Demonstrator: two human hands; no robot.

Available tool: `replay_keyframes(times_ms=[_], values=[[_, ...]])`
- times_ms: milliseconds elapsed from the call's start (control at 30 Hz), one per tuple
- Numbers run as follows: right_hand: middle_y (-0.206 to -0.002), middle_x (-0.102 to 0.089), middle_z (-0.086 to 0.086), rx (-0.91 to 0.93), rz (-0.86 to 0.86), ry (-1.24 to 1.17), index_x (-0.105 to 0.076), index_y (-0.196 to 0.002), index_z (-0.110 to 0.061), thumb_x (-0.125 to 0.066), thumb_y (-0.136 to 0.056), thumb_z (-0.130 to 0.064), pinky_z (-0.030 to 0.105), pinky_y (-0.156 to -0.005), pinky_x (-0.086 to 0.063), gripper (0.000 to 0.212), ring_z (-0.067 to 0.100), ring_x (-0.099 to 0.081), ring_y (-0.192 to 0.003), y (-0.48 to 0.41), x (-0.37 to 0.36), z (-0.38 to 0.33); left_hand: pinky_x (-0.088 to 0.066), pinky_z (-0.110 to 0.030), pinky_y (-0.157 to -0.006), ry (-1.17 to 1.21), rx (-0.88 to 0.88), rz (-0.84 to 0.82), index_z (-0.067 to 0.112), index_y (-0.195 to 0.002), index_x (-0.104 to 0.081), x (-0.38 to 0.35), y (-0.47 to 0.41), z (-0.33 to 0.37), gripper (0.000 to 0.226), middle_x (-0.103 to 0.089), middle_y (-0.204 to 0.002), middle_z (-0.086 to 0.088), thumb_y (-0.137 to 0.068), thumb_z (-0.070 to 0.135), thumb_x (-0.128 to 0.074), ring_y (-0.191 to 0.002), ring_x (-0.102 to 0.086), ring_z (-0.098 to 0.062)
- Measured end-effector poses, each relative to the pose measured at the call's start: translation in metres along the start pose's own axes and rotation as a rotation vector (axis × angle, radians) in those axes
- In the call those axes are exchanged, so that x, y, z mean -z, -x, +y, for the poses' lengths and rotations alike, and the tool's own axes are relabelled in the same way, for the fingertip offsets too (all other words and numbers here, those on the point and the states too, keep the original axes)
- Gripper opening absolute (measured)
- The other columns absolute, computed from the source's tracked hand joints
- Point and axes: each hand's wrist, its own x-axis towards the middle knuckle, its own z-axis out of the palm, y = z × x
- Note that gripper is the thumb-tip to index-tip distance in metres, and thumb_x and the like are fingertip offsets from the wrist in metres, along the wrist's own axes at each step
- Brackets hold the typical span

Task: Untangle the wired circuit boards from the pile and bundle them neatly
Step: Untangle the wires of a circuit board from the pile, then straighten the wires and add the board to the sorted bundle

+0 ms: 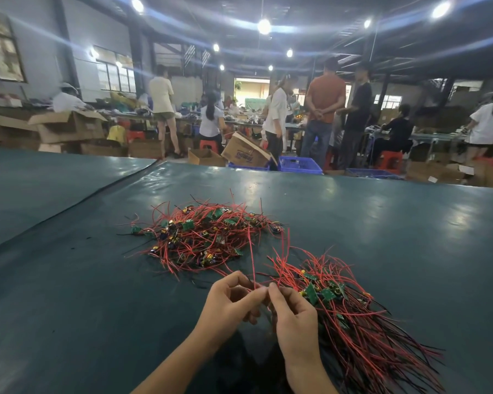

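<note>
Low in the centre of the frame, the left hand point(231, 305) and the right hand point(293, 317) meet fingertip to fingertip above a dark teal table point(382, 223). Both have their fingers curled, and each pinches the same thin red wire point(252, 260) between thumb and forefinger. The wire runs upward from the pinch toward the tangled pile of wired circuit boards point(205, 237) in the middle of the frame, a heap of red and black leads with small green boards among them. At the lower right lies a second bundle point(353, 322), its boards gathered near the right hand and its wires fanning toward the bottom right corner. Whether the right hand's lower fingers touch this bundle cannot be told. Across the top, people point(325, 109) stand among cardboard boxes point(248, 153) and blue crates point(299, 164).
</note>
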Motion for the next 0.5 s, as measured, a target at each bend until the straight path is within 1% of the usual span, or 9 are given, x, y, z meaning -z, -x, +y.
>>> replay_keyframes(times_ms=[67, 100, 200, 233, 300, 367, 433, 467, 500], values=[[-0.068, -0.071, 0.002, -0.01, 0.028, 0.017, -0.073, -0.072, -0.011, -0.065, -0.09, -0.016, 0.022, -0.064, -0.051, 0.021, 0.012, -0.063, -0.065, -0.002, 0.0, 0.001, -0.042, -0.022, -0.045, 0.013, 0.003, 0.047, -0.001, -0.077, -0.059, -0.001, 0.0, 0.001, 0.019, -0.057, -0.051, -0.006, -0.086, 0.014, -0.068, -0.045, -0.052, -0.013], [-0.065, -0.069, 0.001, -0.011, 0.042, 0.023, -0.073, -0.072, -0.011, -0.065, -0.09, -0.017, 0.025, -0.062, -0.05, 0.021, 0.012, -0.06, -0.062, -0.002, 0.0, 0.001, -0.041, -0.022, -0.045, 0.018, 0.004, 0.079, 0.0, -0.078, -0.061, -0.002, -0.001, 0.002, 0.018, -0.056, -0.052, -0.006, -0.087, 0.015, -0.066, -0.045, -0.05, -0.012], [-0.056, -0.059, -0.003, -0.01, 0.101, 0.024, -0.073, -0.074, -0.012, -0.065, -0.09, -0.023, 0.023, -0.048, -0.037, 0.021, 0.007, -0.044, -0.048, -0.003, 0.002, 0.0, -0.038, -0.02, -0.043, 0.162, 0.063, 0.192, 0.005, -0.079, -0.062, -0.003, -0.004, 0.001, 0.015, -0.055, -0.055, -0.006, -0.091, 0.014, -0.061, -0.043, -0.044, -0.011], [-0.056, -0.058, -0.004, -0.009, 0.123, 0.012, -0.074, -0.075, -0.013, -0.064, -0.09, -0.025, 0.023, -0.047, -0.036, 0.021, 0.006, -0.042, -0.046, -0.004, 0.004, -0.001, -0.038, -0.019, -0.042, 0.231, 0.094, 0.226, 0.009, -0.079, -0.062, -0.002, -0.005, 0.001, 0.014, -0.055, -0.056, -0.004, -0.092, 0.014, -0.06, -0.043, -0.044, -0.011], [-0.059, -0.061, -0.005, 0.002, 0.148, -0.02, -0.074, -0.075, -0.017, -0.064, -0.091, -0.025, 0.024, -0.05, -0.039, 0.02, 0.004, -0.045, -0.048, -0.007, 0.008, -0.004, -0.039, -0.019, -0.043, 0.318, 0.138, 0.256, 0.015, -0.078, -0.061, 0.002, -0.007, 0.0, 0.014, -0.057, -0.06, -0.003, -0.092, 0.018, -0.06, -0.045, -0.046, -0.01], [-0.063, -0.065, -0.004, 0.032, 0.137, -0.028, -0.075, -0.075, -0.018, -0.063, -0.092, -0.021, 0.024, -0.053, -0.04, 0.02, 0.004, -0.048, -0.05, -0.007, 0.008, -0.006, -0.04, -0.02, -0.044, 0.326, 0.156, 0.232, 0.018, -0.074, -0.06, 0.005, -0.009, -0.001, 0.015, -0.059, -0.064, -0.004, -0.085, 0.027, -0.066, -0.046, -0.048, -0.011], [-0.061, -0.064, -0.003, 0.081, 0.096, -0.014, -0.075, -0.075, -0.018, -0.062, -0.091, -0.021, 0.021, -0.047, -0.039, 0.02, 0.006, -0.046, -0.047, -0.003, 0.004, -0.008, -0.041, -0.023, -0.046, 0.287, 0.177, 0.169, 0.019, -0.072, -0.059, 0.004, -0.008, 0.0, 0.028, -0.062, -0.065, -0.004, -0.07, 0.044, -0.072, -0.047, -0.051, -0.013], [-0.062, -0.066, -0.002, 0.117, 0.065, 0.008, -0.075, -0.075, -0.018, -0.062, -0.089, -0.022, 0.019, -0.047, -0.041, 0.02, 0.007, -0.05, -0.048, 0.0, 0.002, -0.008, -0.042, -0.024, -0.047, 0.253, 0.193, 0.129, 0.02, -0.072, -0.059, 0.003, -0.007, -0.001, 0.036, -0.063, -0.066, -0.005, -0.063, 0.052, -0.074, -0.047, -0.052, -0.014], [-0.066, -0.07, -0.001, 0.154, 0.028, 0.041, -0.075, -0.075, -0.019, -0.062, -0.089, -0.023, 0.016, -0.051, -0.045, 0.02, 0.007, -0.058, -0.053, 0.002, -0.001, -0.009, -0.043, -0.025, -0.049, 0.219, 0.207, 0.081, 0.021, -0.071, -0.061, 0.001, -0.006, -0.002, 0.043, -0.064, -0.066, -0.005, -0.059, 0.06, -0.075, -0.049, -0.054, -0.015]])
